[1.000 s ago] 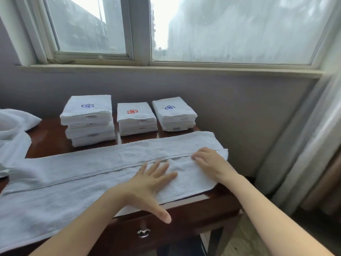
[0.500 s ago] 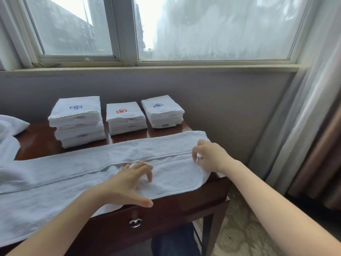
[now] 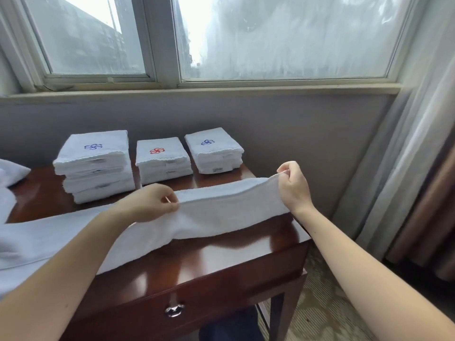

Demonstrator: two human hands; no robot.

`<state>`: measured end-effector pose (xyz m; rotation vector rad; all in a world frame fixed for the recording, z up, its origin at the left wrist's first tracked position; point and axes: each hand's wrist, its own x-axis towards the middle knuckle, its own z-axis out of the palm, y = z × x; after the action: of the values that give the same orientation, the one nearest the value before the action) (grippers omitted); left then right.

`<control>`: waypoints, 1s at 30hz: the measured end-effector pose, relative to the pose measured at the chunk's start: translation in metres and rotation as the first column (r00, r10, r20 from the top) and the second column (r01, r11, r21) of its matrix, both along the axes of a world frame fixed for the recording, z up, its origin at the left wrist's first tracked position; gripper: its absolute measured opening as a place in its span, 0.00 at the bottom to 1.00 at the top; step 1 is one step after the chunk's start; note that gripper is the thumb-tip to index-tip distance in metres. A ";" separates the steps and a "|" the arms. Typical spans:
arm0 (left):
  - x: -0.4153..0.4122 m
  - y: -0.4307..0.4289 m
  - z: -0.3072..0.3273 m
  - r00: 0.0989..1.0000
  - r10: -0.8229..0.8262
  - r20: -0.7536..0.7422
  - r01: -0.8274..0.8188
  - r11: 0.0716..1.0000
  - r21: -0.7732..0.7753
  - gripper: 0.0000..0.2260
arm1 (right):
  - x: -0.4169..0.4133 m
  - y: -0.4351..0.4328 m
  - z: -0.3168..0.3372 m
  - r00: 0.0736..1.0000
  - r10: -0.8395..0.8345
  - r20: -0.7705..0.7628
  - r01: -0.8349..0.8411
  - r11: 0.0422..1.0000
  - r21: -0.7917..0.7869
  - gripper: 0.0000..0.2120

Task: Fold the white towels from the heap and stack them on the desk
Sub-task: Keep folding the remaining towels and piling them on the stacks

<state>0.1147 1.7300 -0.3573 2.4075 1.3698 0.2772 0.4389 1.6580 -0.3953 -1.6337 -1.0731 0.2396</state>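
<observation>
1. On the desk (image 3: 234,252): long white towel (image 3: 221,212), right end raised; left hand (image 3: 150,203) and right hand (image 3: 293,185) each pinch its edge.
2. Step: crosswise fold. Next, likely carry end leftward, align edges.

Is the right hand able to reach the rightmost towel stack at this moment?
Probably yes: the rightmost stack sits just beyond the right hand, with only bare desk between. But its fingers pinch the long towel, so it must release that first.
</observation>
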 end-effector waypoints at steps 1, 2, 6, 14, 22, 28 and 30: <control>0.006 0.008 0.000 0.997 0.063 -0.041 -0.061 0.996 0.063 0.05 | 0.001 0.006 0.001 1.000 -0.024 -0.006 0.024 1.000 0.015 0.10; 0.012 0.013 -0.001 0.990 0.120 -0.077 -0.110 0.986 0.126 0.05 | 0.003 0.012 0.001 0.999 -0.047 -0.003 0.047 0.999 0.021 0.10; 0.030 0.033 -0.012 0.970 0.219 -0.108 -0.174 0.931 0.322 0.07 | 0.010 0.038 -0.002 0.989 -0.119 0.090 0.121 0.992 -0.020 0.11; 0.037 0.065 -0.055 0.975 0.199 -0.094 -0.156 0.926 0.344 0.09 | 0.013 0.072 -0.021 0.868 -0.056 0.493 0.224 0.931 -0.289 0.22; 0.035 0.070 -0.079 0.983 0.185 0.011 -0.174 0.904 0.391 0.07 | -0.069 0.073 -0.038 0.743 0.470 0.477 -0.091 0.776 -0.624 0.23; 0.044 0.064 -0.082 0.975 0.207 0.080 -0.222 0.889 0.402 0.07 | -0.057 0.075 -0.046 0.684 0.507 0.525 -0.095 0.774 -0.625 0.27; 0.054 0.059 -0.082 0.971 0.217 0.097 -0.237 0.890 0.389 0.07 | -0.045 0.077 -0.044 0.671 0.530 0.518 -0.116 0.765 -0.633 0.27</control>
<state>0.1682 1.7892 -0.4391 2.5251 1.7128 0.7421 0.3938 1.7352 -0.4398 -2.1021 -2.0487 0.2153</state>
